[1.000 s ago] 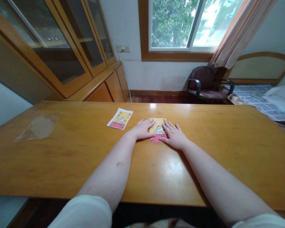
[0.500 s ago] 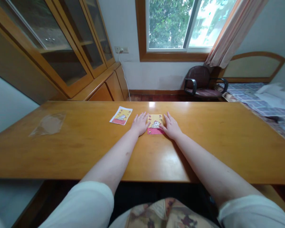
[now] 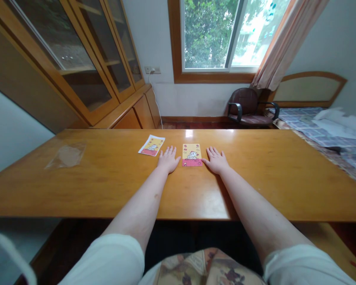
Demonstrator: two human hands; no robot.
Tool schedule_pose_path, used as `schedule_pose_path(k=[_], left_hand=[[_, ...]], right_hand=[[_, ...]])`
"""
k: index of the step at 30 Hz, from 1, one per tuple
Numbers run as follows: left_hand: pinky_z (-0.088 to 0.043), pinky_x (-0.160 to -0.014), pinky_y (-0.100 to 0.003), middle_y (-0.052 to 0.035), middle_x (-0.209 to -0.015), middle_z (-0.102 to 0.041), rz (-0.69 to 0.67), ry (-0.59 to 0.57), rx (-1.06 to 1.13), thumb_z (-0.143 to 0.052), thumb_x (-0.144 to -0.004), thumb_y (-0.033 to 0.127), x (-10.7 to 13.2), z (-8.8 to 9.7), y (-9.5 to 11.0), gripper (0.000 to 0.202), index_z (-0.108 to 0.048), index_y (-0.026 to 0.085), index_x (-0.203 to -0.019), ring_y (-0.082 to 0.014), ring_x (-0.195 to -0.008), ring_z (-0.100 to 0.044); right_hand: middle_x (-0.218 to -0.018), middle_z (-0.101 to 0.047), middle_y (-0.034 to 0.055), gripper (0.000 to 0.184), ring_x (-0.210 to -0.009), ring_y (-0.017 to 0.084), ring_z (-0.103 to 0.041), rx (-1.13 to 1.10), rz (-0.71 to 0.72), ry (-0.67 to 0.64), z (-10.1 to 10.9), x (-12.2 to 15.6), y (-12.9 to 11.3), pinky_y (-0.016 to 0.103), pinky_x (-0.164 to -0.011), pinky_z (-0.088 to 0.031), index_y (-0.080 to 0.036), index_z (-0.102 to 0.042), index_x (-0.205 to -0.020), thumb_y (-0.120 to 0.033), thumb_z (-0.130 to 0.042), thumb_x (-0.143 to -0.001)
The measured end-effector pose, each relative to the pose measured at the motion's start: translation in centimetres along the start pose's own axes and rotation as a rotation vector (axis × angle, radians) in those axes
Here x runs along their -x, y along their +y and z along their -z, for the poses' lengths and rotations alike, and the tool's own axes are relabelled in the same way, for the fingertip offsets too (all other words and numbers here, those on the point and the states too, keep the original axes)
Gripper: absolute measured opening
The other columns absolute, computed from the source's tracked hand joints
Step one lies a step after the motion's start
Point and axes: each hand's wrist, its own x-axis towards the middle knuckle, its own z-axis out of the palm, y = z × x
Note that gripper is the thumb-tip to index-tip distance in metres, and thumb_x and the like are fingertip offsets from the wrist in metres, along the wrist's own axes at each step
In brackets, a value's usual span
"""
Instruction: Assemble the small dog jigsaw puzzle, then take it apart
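Note:
A yellow and red picture card lies flat on the wooden table, uncovered. My left hand rests flat on the table just left of it, fingers spread, holding nothing. On the card's right side my right hand also lies flat and open, its thumb close to the card's lower right corner. A second card with a white border lies further left, beyond my left hand.
A clear plastic sleeve lies at the table's far left. Glass-door wooden cabinets line the left wall. A dark armchair stands under the window, and a bed is at the right.
Both hands have slid off the middle card and apart, so they lie flat on either side of it. The camera has drawn back from the table.

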Motion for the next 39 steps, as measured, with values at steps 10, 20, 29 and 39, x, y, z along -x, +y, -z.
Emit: schedule_pose_path(k=[10, 20, 29, 39], left_hand=[[-0.011, -0.120, -0.052, -0.0069, -0.162, -0.015, 0.021, -0.022, -0.064, -0.025, -0.094, 0.051, 0.3, 0.5, 0.5, 0.070, -0.022, 0.018, -0.154, -0.0261, -0.149, -0.014], [-0.013, -0.119, -0.054, -0.0074, -0.161, -0.017, 0.006, 0.011, -0.055, -0.026, -0.094, 0.052, -0.1, -0.3, 0.1, 0.069, -0.024, 0.017, -0.154, -0.0256, -0.149, -0.015], [-0.017, -0.118, -0.054, -0.0150, -0.160, -0.019, -0.031, 0.097, 0.016, -0.036, -0.092, 0.056, 0.7, 0.3, 0.3, 0.073, -0.030, 0.014, -0.151, -0.0309, -0.147, -0.022], [-0.008, -0.120, -0.053, -0.0080, -0.156, -0.035, -0.494, -0.062, 0.055, -0.053, -0.083, 0.061, 0.8, 0.9, 0.6, 0.076, -0.036, 0.027, -0.149, -0.0267, -0.145, -0.029]], right_hand=[[-0.161, -0.013, 0.0106, 0.080, -0.149, 0.025, -0.012, 0.030, -0.029, -0.020, -0.2, -0.1, 0.0, 0.054, -0.118, -0.008, -0.014, -0.019, -0.155, -0.065, -0.021, -0.093], [-0.161, -0.015, 0.0111, 0.080, -0.148, 0.026, -0.012, 0.021, -0.025, -0.014, -0.3, -0.3, 0.2, 0.054, -0.117, -0.009, -0.016, -0.020, -0.155, -0.066, -0.023, -0.093], [-0.159, -0.021, 0.0141, 0.080, -0.147, 0.029, -0.018, -0.080, 0.032, 0.067, -0.2, 0.1, 0.2, 0.055, -0.117, -0.010, -0.016, -0.027, -0.153, -0.066, -0.035, -0.091], [-0.154, -0.035, 0.0112, 0.087, -0.143, 0.032, -0.031, -0.161, 0.384, 0.023, 0.5, 0.3, -0.2, 0.058, -0.116, -0.017, -0.026, -0.040, -0.148, -0.066, -0.065, -0.075]])
